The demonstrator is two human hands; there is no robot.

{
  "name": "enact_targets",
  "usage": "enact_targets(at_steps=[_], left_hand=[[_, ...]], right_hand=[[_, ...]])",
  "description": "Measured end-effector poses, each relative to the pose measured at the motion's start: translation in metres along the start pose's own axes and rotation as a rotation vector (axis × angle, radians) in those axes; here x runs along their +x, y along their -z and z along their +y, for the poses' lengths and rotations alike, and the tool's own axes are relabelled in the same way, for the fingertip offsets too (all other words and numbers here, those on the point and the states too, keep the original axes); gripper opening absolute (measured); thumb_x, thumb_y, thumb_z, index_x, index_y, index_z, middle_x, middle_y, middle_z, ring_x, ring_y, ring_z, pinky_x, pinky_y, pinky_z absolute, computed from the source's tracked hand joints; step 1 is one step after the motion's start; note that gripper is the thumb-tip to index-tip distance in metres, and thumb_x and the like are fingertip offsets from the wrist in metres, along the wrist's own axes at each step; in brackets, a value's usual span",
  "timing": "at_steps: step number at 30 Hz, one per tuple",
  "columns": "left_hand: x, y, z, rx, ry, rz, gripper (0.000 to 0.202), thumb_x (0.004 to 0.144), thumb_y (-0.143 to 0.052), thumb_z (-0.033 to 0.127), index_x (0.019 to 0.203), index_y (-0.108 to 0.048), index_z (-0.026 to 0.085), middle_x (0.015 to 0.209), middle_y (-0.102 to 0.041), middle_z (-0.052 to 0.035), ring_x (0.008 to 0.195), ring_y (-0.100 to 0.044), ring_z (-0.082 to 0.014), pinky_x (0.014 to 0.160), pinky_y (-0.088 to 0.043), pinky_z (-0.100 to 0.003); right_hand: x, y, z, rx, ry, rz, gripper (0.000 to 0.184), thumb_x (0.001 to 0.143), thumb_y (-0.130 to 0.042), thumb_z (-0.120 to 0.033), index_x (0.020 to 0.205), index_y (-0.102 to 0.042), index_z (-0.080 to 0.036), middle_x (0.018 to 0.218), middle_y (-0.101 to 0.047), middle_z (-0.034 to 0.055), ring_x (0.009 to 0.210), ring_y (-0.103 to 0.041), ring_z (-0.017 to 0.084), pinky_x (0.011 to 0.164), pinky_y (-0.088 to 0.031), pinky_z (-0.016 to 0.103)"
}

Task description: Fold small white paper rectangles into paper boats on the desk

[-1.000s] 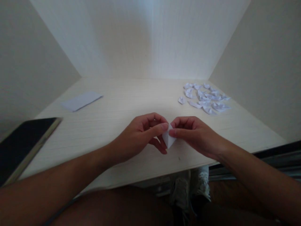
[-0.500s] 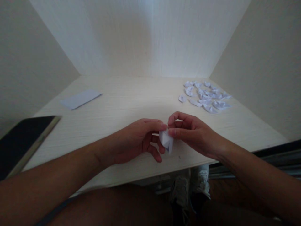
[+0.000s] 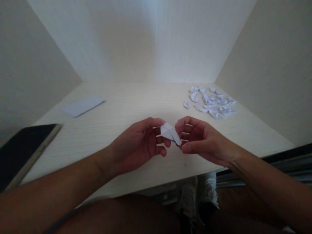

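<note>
A small folded piece of white paper (image 3: 168, 131) is held above the near middle of the table, creased and with a slanting flap on its right side. My left hand (image 3: 143, 139) pinches its left edge between thumb and fingers, the lower fingers curled loosely beneath. At the paper's right edge is my right hand (image 3: 198, 136), half curled, its thumb apart from the index finger. Its fingertips are at the flap; whether they press on it is hard to tell.
Several small folded paper boats (image 3: 212, 102) lie clustered at the back right of the table (image 3: 136, 97). A white paper sheet or stack (image 3: 84, 105) rests at the back left. A dark flat panel with a light edge (image 3: 29, 143) sits at the left. Walls enclose the back and sides.
The folded paper has turned from upright to a slant, its flap now pointing down to the right. My right thumb has come off its face and moved lower right.
</note>
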State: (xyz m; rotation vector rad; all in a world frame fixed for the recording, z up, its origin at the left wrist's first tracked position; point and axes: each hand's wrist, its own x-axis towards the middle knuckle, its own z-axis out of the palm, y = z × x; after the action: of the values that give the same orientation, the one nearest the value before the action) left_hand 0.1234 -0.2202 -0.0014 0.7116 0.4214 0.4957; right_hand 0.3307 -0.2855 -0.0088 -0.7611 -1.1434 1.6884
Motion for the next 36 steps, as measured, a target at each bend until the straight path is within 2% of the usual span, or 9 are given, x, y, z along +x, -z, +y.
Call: enact_targets(at_steps=[6, 13, 18, 26, 33, 36], left_hand=[[-0.005, -0.006, 0.002, -0.072, 0.000, 0.017, 0.021, 0.096, -0.056, 0.022, 0.084, -0.071, 0.012, 0.075, -0.068, -0.0055, 0.060, -0.064, -0.0119, 0.051, -0.054, -0.021], [-0.008, -0.006, 0.000, -0.109, -0.025, 0.033, 0.018, 0.095, -0.061, 0.024, 0.086, -0.072, 0.012, 0.078, -0.067, -0.0054, 0.066, -0.063, -0.0128, 0.063, -0.056, -0.025], [-0.007, -0.005, -0.001, -0.096, -0.034, 0.063, 0.023, 0.098, -0.059, 0.029, 0.088, -0.073, 0.013, 0.080, -0.069, -0.0063, 0.069, -0.065, -0.0138, 0.068, -0.057, -0.026], [-0.005, -0.003, -0.004, -0.089, -0.109, 0.018, 0.028, 0.100, -0.055, 0.028, 0.093, -0.075, 0.011, 0.092, -0.074, -0.0088, 0.084, -0.069, -0.0167, 0.083, -0.058, -0.029], [-0.002, -0.007, -0.005, -0.016, -0.175, 0.051, 0.034, 0.102, -0.050, 0.029, 0.088, -0.077, 0.015, 0.091, -0.074, -0.0084, 0.085, -0.067, -0.0182, 0.085, -0.056, -0.031], [-0.002, -0.008, -0.005, 0.031, -0.197, 0.035, 0.038, 0.103, -0.048, 0.029, 0.088, -0.078, 0.013, 0.093, -0.074, -0.0095, 0.087, -0.067, -0.0189, 0.087, -0.055, -0.032]], right_hand=[[0.002, -0.005, -0.003, 0.105, 0.022, 0.050, 0.036, 0.071, -0.088, -0.007, 0.099, -0.073, -0.023, 0.099, -0.075, -0.0005, 0.089, -0.068, 0.012, 0.079, -0.052, 0.025], [0.002, -0.004, -0.004, 0.159, -0.019, 0.035, 0.036, 0.072, -0.093, -0.021, 0.105, -0.077, -0.027, 0.099, -0.078, 0.0000, 0.087, -0.071, 0.013, 0.083, -0.054, 0.028], [0.003, -0.004, -0.004, 0.168, -0.008, 0.062, 0.039, 0.070, -0.094, -0.020, 0.105, -0.077, -0.027, 0.101, -0.078, -0.0001, 0.086, -0.071, 0.012, 0.085, -0.055, 0.029], [0.007, -0.009, -0.001, 0.183, 0.017, 0.109, 0.038, 0.070, -0.092, -0.015, 0.104, -0.077, -0.026, 0.101, -0.077, -0.0002, 0.086, -0.070, 0.013, 0.083, -0.053, 0.029], [0.008, -0.011, -0.001, 0.153, 0.016, 0.131, 0.041, 0.071, -0.088, -0.012, 0.107, -0.076, -0.027, 0.103, -0.074, 0.0004, 0.083, -0.065, 0.014, 0.081, -0.051, 0.031], [0.008, -0.011, -0.001, 0.165, 0.013, 0.122, 0.042, 0.072, -0.084, -0.010, 0.108, -0.075, -0.028, 0.107, -0.073, 0.0008, 0.083, -0.063, 0.014, 0.077, -0.051, 0.030]])
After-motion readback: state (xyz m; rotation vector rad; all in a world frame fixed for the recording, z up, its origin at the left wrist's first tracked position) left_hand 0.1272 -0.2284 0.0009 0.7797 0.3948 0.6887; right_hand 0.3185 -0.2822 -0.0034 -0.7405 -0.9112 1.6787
